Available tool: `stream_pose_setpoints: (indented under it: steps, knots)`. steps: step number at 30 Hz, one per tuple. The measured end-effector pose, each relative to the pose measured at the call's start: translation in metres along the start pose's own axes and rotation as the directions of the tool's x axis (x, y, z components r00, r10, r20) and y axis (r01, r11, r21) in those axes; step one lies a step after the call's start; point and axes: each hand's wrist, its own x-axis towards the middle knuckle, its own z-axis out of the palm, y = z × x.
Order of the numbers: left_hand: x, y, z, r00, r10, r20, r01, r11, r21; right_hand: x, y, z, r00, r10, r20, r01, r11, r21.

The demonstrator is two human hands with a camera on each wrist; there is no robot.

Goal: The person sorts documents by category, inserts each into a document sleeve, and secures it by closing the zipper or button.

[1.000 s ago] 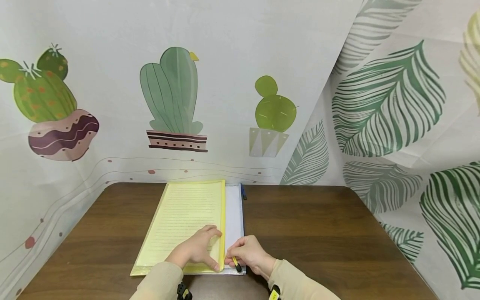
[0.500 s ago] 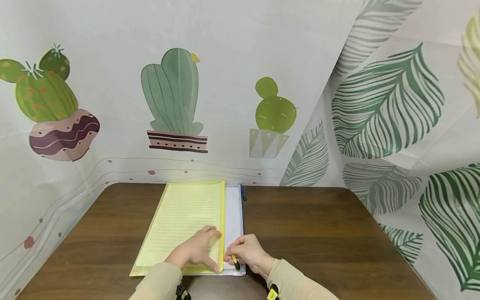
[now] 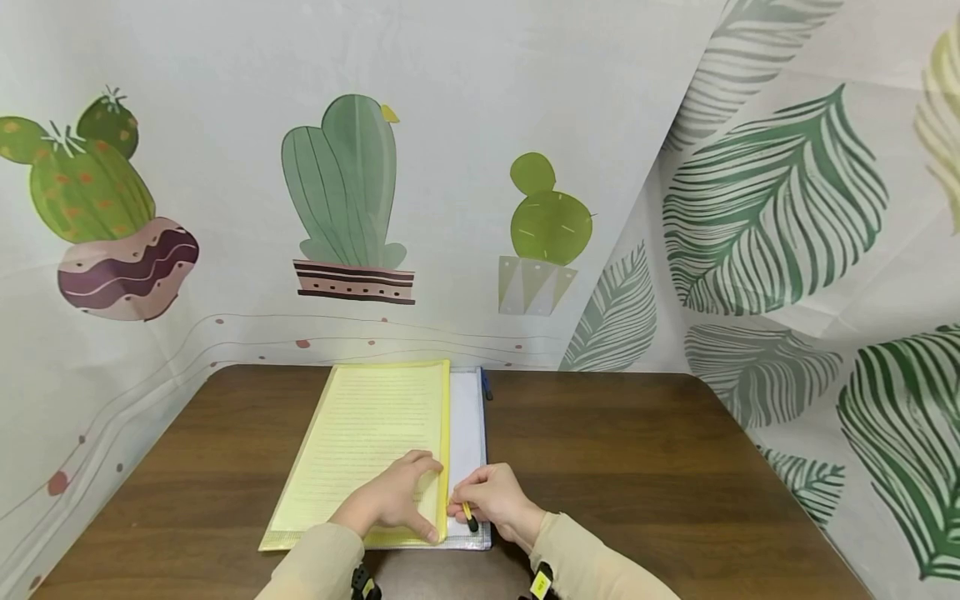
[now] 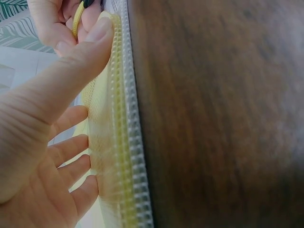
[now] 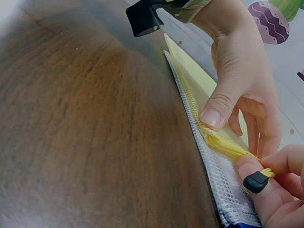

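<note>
A yellow zip file bag with a printed sheet inside lies on a white zip file bag with blue edging. My left hand rests on the yellow bag's near right corner. Its thumb presses the corner by the mesh edge, and the other fingers are spread, their tips on the bag in the left wrist view. With thumb and fingers my right hand pinches the yellow cord zipper pull, whose black end sticks out. The slider itself is hidden behind the right fingers.
Both bags lie on a brown wooden table, left of its middle. The white bag's blue zipper pull hangs at its far right corner. Behind the table hangs a cloth printed with cacti and leaves.
My right hand has slid slightly away from me along the yellow bag's right edge with the zipper pull. The left hand stays at the corner.
</note>
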Motion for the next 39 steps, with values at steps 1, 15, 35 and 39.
stream_pose_setpoints:
  steps: [1, 15, 35, 39]
  knots:
    - [0.000, 0.000, 0.000, 1.000, 0.000, 0.000, 0.000, 1.000, -0.002, 0.000, -0.001, 0.000, 1.000, 0.004, -0.005, -0.004, 1.000, -0.002]
    - [0.002, -0.003, -0.001, 1.000, 0.018, -0.007, -0.018, 1.000, 0.010, 0.006, -0.005, 0.000, 1.000, 0.011, -0.029, -0.011, 1.000, 0.001]
    - [0.002, -0.006, -0.003, 1.000, 0.030, 0.010, -0.030, 1.000, -0.007, 0.014, -0.003, -0.001, 0.998, -0.060, -0.016, 0.060, 0.998, 0.013]
    - [0.003, -0.007, -0.002, 0.999, 0.040, 0.011, -0.039, 0.999, -0.010, 0.017, -0.004, -0.002, 0.997, -0.069, -0.027, 0.069, 0.997, 0.014]
